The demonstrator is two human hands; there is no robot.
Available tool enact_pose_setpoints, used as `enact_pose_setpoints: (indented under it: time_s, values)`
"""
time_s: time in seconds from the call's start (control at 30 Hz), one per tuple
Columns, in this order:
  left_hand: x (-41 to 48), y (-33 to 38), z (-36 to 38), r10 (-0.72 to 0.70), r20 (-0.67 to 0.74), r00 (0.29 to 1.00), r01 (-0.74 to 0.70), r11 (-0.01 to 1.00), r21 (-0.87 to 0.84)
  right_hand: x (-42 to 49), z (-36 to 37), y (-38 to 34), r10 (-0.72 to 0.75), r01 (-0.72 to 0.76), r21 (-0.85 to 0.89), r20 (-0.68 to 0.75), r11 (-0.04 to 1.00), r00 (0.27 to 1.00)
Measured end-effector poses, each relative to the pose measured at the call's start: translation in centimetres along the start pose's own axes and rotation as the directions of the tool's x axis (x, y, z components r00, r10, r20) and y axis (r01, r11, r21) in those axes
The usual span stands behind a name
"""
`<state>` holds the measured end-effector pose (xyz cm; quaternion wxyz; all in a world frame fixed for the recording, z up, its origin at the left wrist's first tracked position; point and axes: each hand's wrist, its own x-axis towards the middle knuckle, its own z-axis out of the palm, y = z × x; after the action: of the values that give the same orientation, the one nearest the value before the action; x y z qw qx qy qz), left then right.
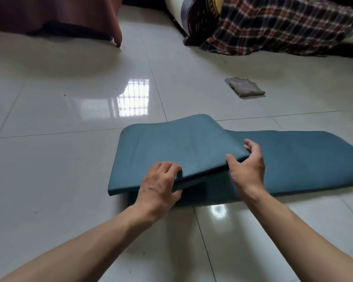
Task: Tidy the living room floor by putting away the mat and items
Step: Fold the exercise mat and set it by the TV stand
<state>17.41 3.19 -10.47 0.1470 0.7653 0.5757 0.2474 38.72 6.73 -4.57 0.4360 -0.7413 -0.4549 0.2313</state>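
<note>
Mat [171,143]: teal, laid on the tiled floor [69,159], left end folded over onto itself.
Left hand [159,186]: folded layer's near edge is gripped.
Right hand [248,171]: that layer's corner is pinched.
Grey cloth [244,87]: laid well beyond the mat.

matt teal cloth-covered mat [192,143], glossy smooth pale tiled floor [69,102], woven plaid blanket [283,27], grey fabric rag [244,87]

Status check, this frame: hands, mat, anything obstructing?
Left hand, right hand both gripping near edge of teal foam mat, half folded. Grey folded cloth lies beyond, apart.
</note>
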Motion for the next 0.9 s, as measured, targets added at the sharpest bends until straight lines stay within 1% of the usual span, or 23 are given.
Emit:
enact_pose_setpoints:
  time_s: [0.07,0.13,0.2,0.27,0.33,0.4,0.47,0.53,0.57,0.63,0.67,0.73,0.77,0.83,0.9]
  values:
    - [-0.1,-0.4,0.7,0.029,0.094,0.995,-0.031,0.999,0.027,0.4,0.0,2.5,0.037,-0.036,-0.095,0.006,0.995,0.999]
    - [-0.3,-1.2,1.1,0.033,0.141,0.989,-0.048,0.993,0.104,0.3,0.4,4.4,0.065,-0.063,-0.139,0.006,0.988,0.998]
    - [-0.7,-2.3,1.1,-0.014,0.146,0.989,-0.012,0.984,0.178,0.2,0.8,5.7,0.091,-0.086,-0.178,0.018,0.98,0.996]
    - [-1.1,-3.6,1.0,-0.08,0.153,0.985,0.041,0.969,0.243,0.0,1.4,6.9,0.131,-0.111,-0.263,0.06,0.958,0.99]
    - [-1.4,-4.5,0.6,-0.152,0.148,0.977,0.106,0.955,0.277,-0.2,2.0,8.1,0.135,-0.073,-0.386,0.135,0.92,0.982]
    - [-1.2,-5.3,0.2,-0.216,0.104,0.971,0.181,0.945,0.274,-0.1,2.6,8.8,0.118,0.0,-0.482,0.214,0.876,0.97]
    - [-0.8,-6.1,-0.2,-0.309,0.055,0.95,0.286,0.924,0.254,-0.1,3.1,8.6,0.084,0.093,-0.561,0.282,0.823,0.956]
    - [-0.4,-6.9,-0.6,-0.431,0.035,0.902,0.416,0.887,0.203,-0.3,3.7,8.1,-0.001,0.254,-0.612,0.382,0.749,0.924]
    - [-0.2,-7.3,-0.8,-0.493,0.038,0.869,0.48,0.861,0.169,-0.4,4.2,7.7,-0.048,0.338,-0.607,0.442,0.719,0.896]
    - [0.0,-8.0,-1.1,-0.611,0.07,0.789,0.609,0.792,0.042,-0.9,5.2,6.9,-0.104,0.475,-0.567,0.563,0.673,0.82]
    - [0.1,-8.3,-1.3,-0.667,0.101,0.738,0.673,0.738,-0.047,-1.3,5.8,6.5,-0.105,0.522,-0.559,0.612,0.644,0.784]
    - [0.3,-8.5,-1.4,-0.753,0.178,0.634,0.773,0.609,-0.177,-1.6,7.0,6.1,-0.054,0.568,-0.578,0.672,0.586,0.739]
    - [0.3,-8.5,-1.3,-0.774,0.21,0.597,0.801,0.563,-0.202,-1.6,7.3,6.2,-0.009,0.566,-0.592,0.687,0.574,0.727]
    - [0.4,-8.3,-1.1,-0.787,0.252,0.563,0.824,0.512,-0.241,-1.3,7.8,6.8,0.078,0.542,-0.605,0.706,0.583,0.704]
    - [0.5,-8.5,-0.8,-0.796,0.294,0.528,0.842,0.445,-0.306,-1.1,7.9,7.6,0.118,0.53,-0.605,0.718,0.595,0.686]
